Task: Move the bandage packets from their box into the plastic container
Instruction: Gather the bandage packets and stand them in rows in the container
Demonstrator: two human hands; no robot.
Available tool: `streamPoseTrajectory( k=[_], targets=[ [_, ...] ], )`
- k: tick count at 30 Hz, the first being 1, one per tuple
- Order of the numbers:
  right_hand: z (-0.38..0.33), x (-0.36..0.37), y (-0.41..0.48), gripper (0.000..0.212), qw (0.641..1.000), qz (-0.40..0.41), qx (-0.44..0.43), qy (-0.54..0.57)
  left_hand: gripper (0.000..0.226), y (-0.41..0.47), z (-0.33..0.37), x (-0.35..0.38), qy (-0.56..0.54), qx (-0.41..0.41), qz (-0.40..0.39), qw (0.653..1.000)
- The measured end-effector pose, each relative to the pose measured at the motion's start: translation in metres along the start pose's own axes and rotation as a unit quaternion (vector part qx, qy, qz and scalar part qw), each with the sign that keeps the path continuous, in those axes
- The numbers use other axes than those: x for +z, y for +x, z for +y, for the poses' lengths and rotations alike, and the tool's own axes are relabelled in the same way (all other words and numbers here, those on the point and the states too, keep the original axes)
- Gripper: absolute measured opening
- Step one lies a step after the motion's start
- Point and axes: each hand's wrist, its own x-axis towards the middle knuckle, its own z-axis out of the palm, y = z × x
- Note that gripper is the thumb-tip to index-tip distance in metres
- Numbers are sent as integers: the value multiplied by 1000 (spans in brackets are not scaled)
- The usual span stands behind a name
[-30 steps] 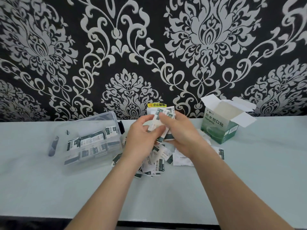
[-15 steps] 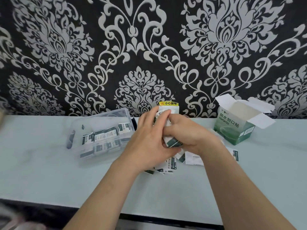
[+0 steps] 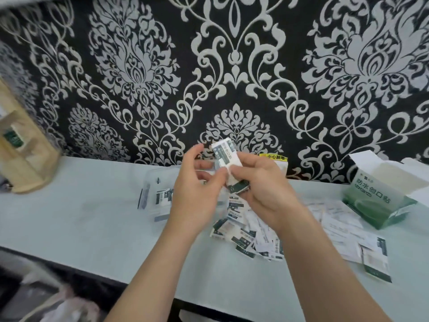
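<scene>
Roughly midway, I judge: the clear, hard-walled plastic container point(image 3: 151, 196) already holds several flat, dark-banded packets. In front of the container the left hand point(image 3: 197, 196) sets its thumb against a stack of bandage packets point(image 3: 226, 155); whether it pinches, I cannot tell. Just right of the container the right hand point(image 3: 264, 191) grips that stack, fingers curled round it. Farther right, thin papery loose packets point(image 3: 246, 233) litter the pale table point(image 3: 81, 217). Farthest from the container, the green cardboard box point(image 3: 376, 201) stands open.

Bare table point(image 3: 81, 217) left of the container point(image 3: 150, 182) — packets point(image 3: 243, 233) and box point(image 3: 380, 201) crowd the right.
</scene>
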Motion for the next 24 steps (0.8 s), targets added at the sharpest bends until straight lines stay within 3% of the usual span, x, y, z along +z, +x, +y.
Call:
streamPoseTrajectory(
  k=[2, 4, 8, 10, 19, 21, 24],
  targets=[
    [10, 24, 5, 30, 999, 5, -26, -43, 33, 4, -2, -11, -55, -27, 6, 998],
    [16, 41, 8, 32, 995, 21, -46, -82, 27, 6, -7, -23, -32, -8, 27, 999],
    [22, 57, 14, 26, 961, 47, -123, -244, 35, 13, -14, -47, -6, 21, 53, 998],
    [23, 64, 19, 20, 954, 43, -124, -268, 40, 18, -17, -60, 12, 26, 44, 999],
    [17, 91, 47, 8, 947, -1, -5, -321, 20, 30, -31, -93, 215, 47, 23, 975],
    [13, 95, 55, 1, 924, -12, 32, -381, 23, 32, -36, -102, 246, 20, 53, 968],
    [18, 102, 68, 9, 869, -49, 105, -482, 27, 36, -49, -114, 246, -52, 59, 966]
  ],
)
